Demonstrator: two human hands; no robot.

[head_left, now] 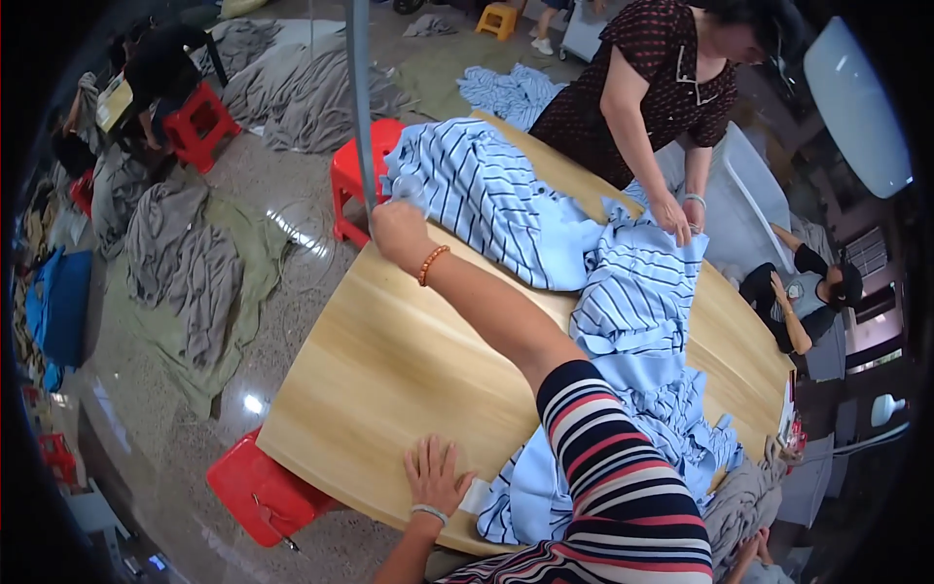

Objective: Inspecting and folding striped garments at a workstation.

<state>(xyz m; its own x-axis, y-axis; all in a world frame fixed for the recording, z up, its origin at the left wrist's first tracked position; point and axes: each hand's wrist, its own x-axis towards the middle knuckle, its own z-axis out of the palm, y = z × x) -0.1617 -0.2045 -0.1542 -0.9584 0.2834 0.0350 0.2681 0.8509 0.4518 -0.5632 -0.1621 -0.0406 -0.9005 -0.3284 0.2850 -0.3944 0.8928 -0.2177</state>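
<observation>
- The table has a pale wood-look top, bare over much of its left part.
- The left hand lies palm down on the table near its front edge, fingers straight and spread apart, holding nothing; a pale bracelet circles its wrist.
- The right hand, with an orange bead bracelet, is over the table's far left corner. Its fingers look curled together; I cannot tell whether they clamp anything.
- The first striped shirt, pale blue with dark lines, spreads along the table's far side, its left end beside the right hand.
- More striped cloth lies bunched along the table's right part, reaching forward under the striped sleeve.
- Across the table, a co-worker has both hands on another striped shirt.
- A grey pole rises beyond the table's far left corner, close to the right hand.
- Red stools stand by the table: one beyond it, another at its front left corner.
- Left of the table, grey cloth is heaped on a green sheet.
</observation>
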